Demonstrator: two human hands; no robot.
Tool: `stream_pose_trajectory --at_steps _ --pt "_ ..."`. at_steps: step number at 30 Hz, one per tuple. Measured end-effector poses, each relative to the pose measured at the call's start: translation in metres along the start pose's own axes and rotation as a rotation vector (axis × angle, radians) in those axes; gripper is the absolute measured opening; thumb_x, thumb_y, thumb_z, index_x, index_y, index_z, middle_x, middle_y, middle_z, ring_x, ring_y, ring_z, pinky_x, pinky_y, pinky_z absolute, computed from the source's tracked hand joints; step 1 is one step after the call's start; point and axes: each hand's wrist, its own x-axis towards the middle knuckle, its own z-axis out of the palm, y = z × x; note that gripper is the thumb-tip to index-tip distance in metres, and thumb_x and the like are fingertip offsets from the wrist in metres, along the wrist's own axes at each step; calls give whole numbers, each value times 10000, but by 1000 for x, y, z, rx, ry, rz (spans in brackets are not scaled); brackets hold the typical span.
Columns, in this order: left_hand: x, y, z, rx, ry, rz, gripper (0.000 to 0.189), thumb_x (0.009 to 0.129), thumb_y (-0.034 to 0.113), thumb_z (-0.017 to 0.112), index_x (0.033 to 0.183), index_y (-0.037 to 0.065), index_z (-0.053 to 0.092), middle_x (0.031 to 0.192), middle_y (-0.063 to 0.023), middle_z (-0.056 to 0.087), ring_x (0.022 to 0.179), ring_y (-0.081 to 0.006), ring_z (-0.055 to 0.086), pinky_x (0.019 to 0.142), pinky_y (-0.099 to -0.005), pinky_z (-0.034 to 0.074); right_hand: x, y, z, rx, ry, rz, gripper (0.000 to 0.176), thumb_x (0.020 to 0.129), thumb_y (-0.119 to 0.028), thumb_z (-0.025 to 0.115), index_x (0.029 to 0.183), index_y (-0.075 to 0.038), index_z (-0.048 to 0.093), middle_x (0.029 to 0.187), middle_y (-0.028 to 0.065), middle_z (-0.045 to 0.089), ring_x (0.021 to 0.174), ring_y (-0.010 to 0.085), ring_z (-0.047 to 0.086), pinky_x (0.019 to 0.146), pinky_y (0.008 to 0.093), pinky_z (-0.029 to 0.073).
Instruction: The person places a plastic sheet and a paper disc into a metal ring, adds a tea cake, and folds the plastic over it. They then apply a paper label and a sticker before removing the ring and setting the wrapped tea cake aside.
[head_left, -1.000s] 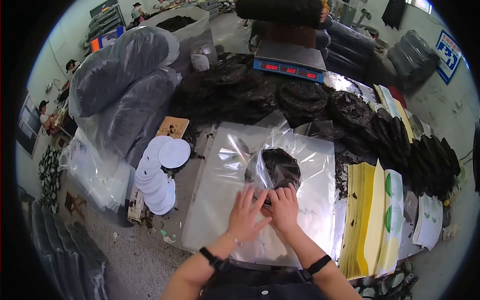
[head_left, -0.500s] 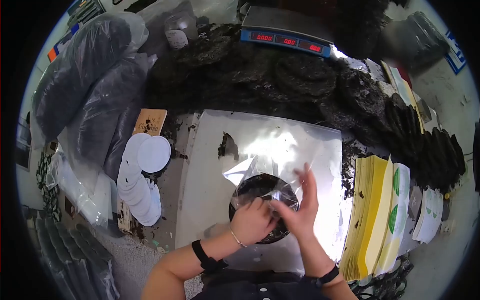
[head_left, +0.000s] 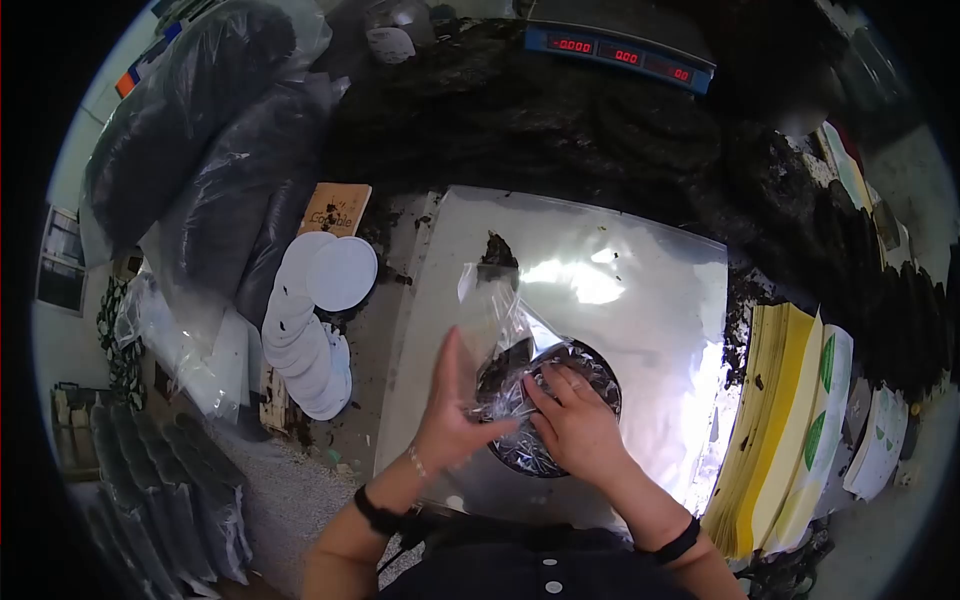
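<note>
A dark, round, flat cake (head_left: 598, 372) lies near the front of a shiny metal sheet, partly under crinkled clear plastic film (head_left: 536, 330). The film stands up in a loose flap on the cake's left and far side. My left hand (head_left: 445, 405) is at the cake's left edge, thumb and fingers spread wide beside the film. On top of the cake, my right hand (head_left: 582, 425) presses the film with its fingers stretched out. Whether the cake sits in a dish is hard to tell.
White paper discs (head_left: 342, 273) overlap left of the metal sheet (head_left: 640, 250), near a brown card (head_left: 338, 206). Yellow-and-white printed sheets (head_left: 775, 400) are stacked at right. Behind are dark matted heaps (head_left: 520, 130) and a blue digital scale (head_left: 620, 55). Filled plastic bags (head_left: 230, 180) stand at left.
My left hand has moved off the cake to its left side and spread open. My right hand has come down onto the film. The film flap now leans left, and the view has shifted.
</note>
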Motion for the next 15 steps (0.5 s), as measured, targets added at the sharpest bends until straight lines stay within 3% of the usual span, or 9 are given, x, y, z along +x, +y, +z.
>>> stream_pose_trajectory --at_steps 1,3,4,5,7,9,11,13,15 --pt "21 -4 12 -142 4 -58 981 713 211 939 1526 22 425 1481 -217 466 1386 -363 486 1152 -433 417 0 1 0 -31 2 -19 462 921 -188 694 1361 -55 644 1384 172 613 1308 377 573 1118 484 459" --pt "49 6 24 -81 -307 23 862 715 165 906 1457 5 499 1498 -212 460 1402 -364 475 1144 -418 436 1 2 -10 28 -50 10 418 925 -190 684 1320 -55 660 1366 169 622 1298 377 577 1112 483 464" --pt "48 9 22 127 -273 195 553 722 72 834 1237 14 642 1426 -176 529 1351 -361 532 1134 -416 453 0 4 -17 98 -100 5 372 926 -194 679 1269 -50 680 1319 164 647 1271 379 593 1112 480 461" --pt "46 11 23 114 -277 204 553 722 72 834 1237 14 642 1426 -176 529 1351 -361 532 1134 -416 453 -1 6 -21 173 -144 1 330 928 -198 674 1218 -44 700 1272 159 673 1245 381 610 1112 478 459" --pt "44 10 23 321 -276 772 288 689 12 772 962 27 682 1314 -141 632 1288 -341 592 1082 -421 515 -9 13 -17 338 -111 37 266 916 -205 686 1107 -22 712 1134 170 708 1168 393 643 1057 454 505" --pt "47 3 26 216 -440 786 155 711 9 729 818 48 624 1190 -118 693 1230 -306 629 1007 -413 565 -15 16 -9 581 369 -110 192 885 -181 716 976 -12 701 1032 178 717 1079 396 668 979 436 554" --pt "44 4 29 480 -603 555 107 757 23 689 822 45 606 1087 -124 693 1156 -284 654 942 -380 579 -10 9 -13 482 273 38 193 834 -144 740 946 -16 647 1080 176 685 1088 370 647 883 419 590" --pt "43 5 32 521 -602 543 129 779 48 670 891 39 607 1049 -135 655 1115 -300 645 903 -394 569 0 -6 3 -87 165 137 242 791 -110 739 972 -21 606 1156 158 637 1128 341 612 850 409 592" --pt "45 16 34 526 -570 443 194 771 9 645 958 31 595 1046 -123 624 1088 -327 632 907 -429 547 -1 -8 8 -118 49 214 286 781 -115 727 1017 -3 609 1241 150 576 1190 322 559 883 385 578"
